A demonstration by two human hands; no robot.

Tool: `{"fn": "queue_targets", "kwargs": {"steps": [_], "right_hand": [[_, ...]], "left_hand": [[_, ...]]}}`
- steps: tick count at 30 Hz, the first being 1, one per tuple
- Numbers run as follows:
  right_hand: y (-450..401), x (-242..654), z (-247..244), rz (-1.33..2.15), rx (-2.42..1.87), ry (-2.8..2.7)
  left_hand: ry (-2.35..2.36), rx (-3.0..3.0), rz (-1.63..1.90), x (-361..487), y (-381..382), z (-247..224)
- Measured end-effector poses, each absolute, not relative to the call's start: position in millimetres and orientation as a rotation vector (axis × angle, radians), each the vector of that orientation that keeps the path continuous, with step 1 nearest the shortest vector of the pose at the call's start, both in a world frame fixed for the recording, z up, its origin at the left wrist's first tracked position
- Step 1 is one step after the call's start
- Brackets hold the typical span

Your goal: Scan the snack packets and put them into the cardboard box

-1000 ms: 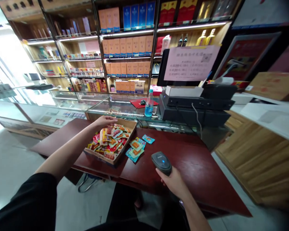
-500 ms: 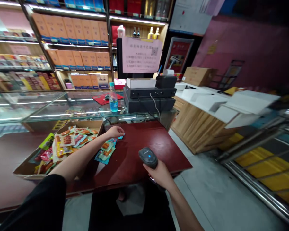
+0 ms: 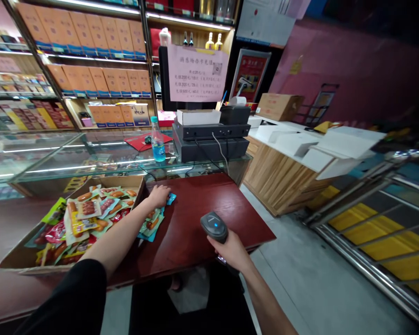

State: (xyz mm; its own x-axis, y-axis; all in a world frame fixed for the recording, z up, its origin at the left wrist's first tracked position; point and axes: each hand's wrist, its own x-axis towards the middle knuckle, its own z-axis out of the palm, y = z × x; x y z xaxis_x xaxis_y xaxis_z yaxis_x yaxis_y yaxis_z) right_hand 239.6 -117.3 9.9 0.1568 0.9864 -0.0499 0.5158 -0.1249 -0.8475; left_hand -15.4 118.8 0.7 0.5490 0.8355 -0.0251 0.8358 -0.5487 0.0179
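Observation:
My left hand (image 3: 158, 196) reaches across the dark red table, palm down, its fingers curled over the edge of a small blue packet (image 3: 171, 199). Just below that wrist lie several clear-and-blue packets of sausages (image 3: 151, 225), partly covered by my forearm. A cardboard box (image 3: 7, 253) heaped with wrapped sausage snacks (image 3: 87, 209) stands to the left of my arm. My right hand (image 3: 232, 251) is wrapped around the handle of a dark grey barcode scanner (image 3: 213, 226), held above the table's near right part. A blue light glows on the scanner's top.
Behind the table (image 3: 226, 200) runs a glass display counter (image 3: 66, 158). On it stand a bottle of blue drink (image 3: 158, 143), a cash drawer (image 3: 209, 148) and a monitor (image 3: 165, 79) with a pink notice. A metal railing (image 3: 356, 260) is at the right.
My left hand has drawn back slightly to the left and now lies flatter over the blue packet. The scanner stays in my right hand, almost unmoved. The view has shifted a little.

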Motion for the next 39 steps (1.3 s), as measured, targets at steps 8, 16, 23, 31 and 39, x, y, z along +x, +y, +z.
{"fn": "queue_targets", "kwargs": {"steps": [8, 16, 23, 31, 39], "right_hand": [[-103, 225, 9, 0.855, -1.701, -1.503], [-45, 213, 54, 0.685, -1.562, -1.638], [-16, 185, 55, 0.748, -1.573, -1.678], [-14, 181, 48, 0.722, -1.559, -1.683], [-10, 184, 42, 0.740, -1.553, -1.748]], "left_hand": [[1.389, 2.136, 0.512, -28, 130, 5], [1.103, 1.226, 0.907, -19, 122, 25], [1.028, 1.081, 0.986, -22, 117, 36], [1.015, 1.047, 0.994, -22, 115, 38], [1.033, 1.052, 0.991, -20, 115, 37]]}}
